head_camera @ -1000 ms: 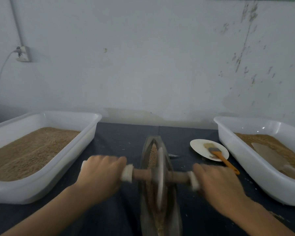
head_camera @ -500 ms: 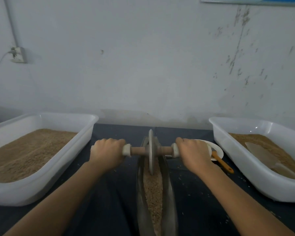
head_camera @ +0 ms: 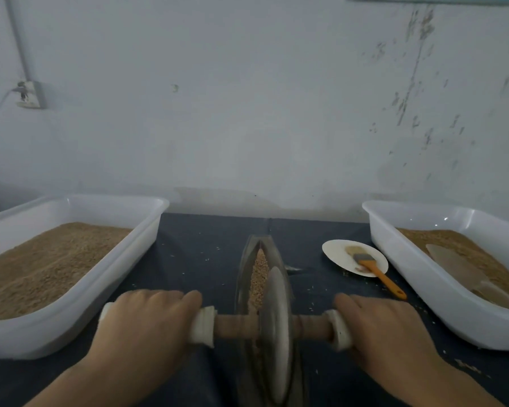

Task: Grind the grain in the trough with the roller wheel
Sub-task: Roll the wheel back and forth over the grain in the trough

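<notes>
At six o'clock on the dark table [head_camera: 188,259], the left hand [head_camera: 141,327] and right hand [head_camera: 385,333] each curl around an end of the roller wheel [head_camera: 275,324] handle. The wheel stands in the trough [head_camera: 243,277], hiding the near grain [head_camera: 259,274]. The trough's near end is cut off.

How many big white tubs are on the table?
2. One white tub sits left of the trough, one white tub sits right, beside the plate. Both hold grain.
</notes>
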Motion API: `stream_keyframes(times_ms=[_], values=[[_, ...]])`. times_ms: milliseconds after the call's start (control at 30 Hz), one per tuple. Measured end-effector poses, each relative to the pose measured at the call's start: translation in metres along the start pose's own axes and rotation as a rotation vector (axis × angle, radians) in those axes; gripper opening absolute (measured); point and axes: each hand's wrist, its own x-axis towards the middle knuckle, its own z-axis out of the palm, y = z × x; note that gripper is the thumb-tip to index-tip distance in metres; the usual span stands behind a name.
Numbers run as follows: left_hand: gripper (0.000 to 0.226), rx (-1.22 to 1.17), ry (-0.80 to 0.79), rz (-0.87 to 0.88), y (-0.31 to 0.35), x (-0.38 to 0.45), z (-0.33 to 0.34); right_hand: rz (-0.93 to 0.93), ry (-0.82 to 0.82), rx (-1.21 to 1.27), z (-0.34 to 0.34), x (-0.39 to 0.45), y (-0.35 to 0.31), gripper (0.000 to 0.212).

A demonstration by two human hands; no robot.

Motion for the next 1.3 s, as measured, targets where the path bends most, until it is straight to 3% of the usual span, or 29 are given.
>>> stream_keyframes(times_ms=[167,333,433,533,600,667,733,767,933,1067,1233,1300], values=[[0.025,0.064,-0.026,-0.201,-0.014,0.068,0.049,0.113,-0.097,-0.046,0.042,0.07,0.016,0.028],[0.015,0.097,-0.013,-0.228,-0.018,0.108,0.05,0.206,-0.079,-0.05,0.054,0.096,0.019,0.022],[0.023,0.097,-0.006,-0.181,-0.007,0.07,0.035,0.166,-0.194,0.044,0.037,0.057,0.014,0.023],[0.057,0.026,0.027,-0.007,0.004,0.017,0.013,0.089,-0.259,0.053,0.003,0.013,0.002,0.035],[0.074,-0.044,0.1,0.061,0.003,0.001,-0.002,0.024,-0.14,0.05,-0.017,0.0,-0.004,0.053],[0.068,-0.072,0.035,0.029,0.002,-0.004,-0.001,0.006,-0.127,0.03,-0.025,0.003,-0.009,0.059],[0.051,-0.01,-0.062,-0.033,0.003,0.008,0.012,0.032,-0.256,0.032,-0.016,0.019,-0.01,0.046],[0.041,0.054,-0.026,-0.062,0.001,0.019,0.026,0.067,-0.295,-0.004,-0.005,0.031,-0.007,0.037],[0.023,0.061,-0.012,-0.228,-0.022,0.101,0.066,0.161,-0.128,-0.074,0.04,0.099,0.011,0.026],[0.024,0.022,-0.017,-0.267,-0.023,0.106,0.068,0.136,-0.091,-0.139,0.037,0.108,0.009,0.027],[0.029,-0.071,-0.116,-0.19,-0.001,0.02,0.04,0.012,-0.229,-0.016,-0.007,0.039,-0.015,0.035],[0.027,-0.122,0.057,-0.048,0.006,-0.008,0.015,0.003,-0.268,0.026,-0.027,0.021,-0.021,0.035]])
